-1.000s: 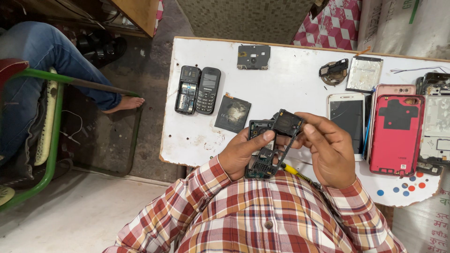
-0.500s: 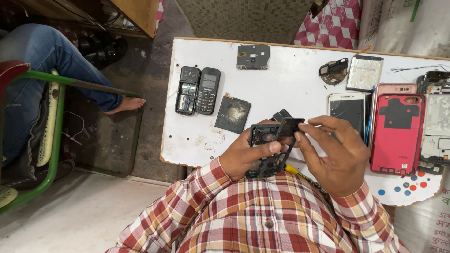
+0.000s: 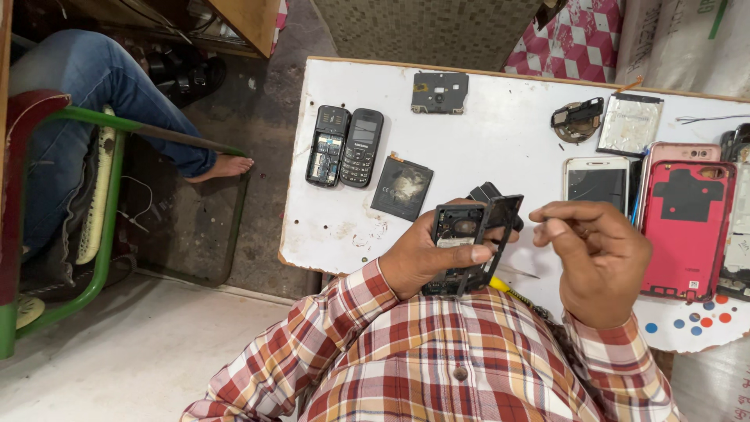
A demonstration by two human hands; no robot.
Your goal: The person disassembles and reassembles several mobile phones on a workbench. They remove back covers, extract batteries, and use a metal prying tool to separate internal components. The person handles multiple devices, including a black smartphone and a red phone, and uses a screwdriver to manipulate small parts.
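Black phone frame point(image 3: 469, 246) gripped in left hand point(image 3: 426, 254); right hand point(image 3: 598, 254) just beside, fingers pinched, contents indiscernible; white surface point(image 3: 500, 148) beneath.

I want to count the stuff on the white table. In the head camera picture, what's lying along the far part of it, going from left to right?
Opened black keypad phone → black keypad phone → dark square battery → grey circuit board → round dark part → silvery flat battery → white smartphone → red phone shell.
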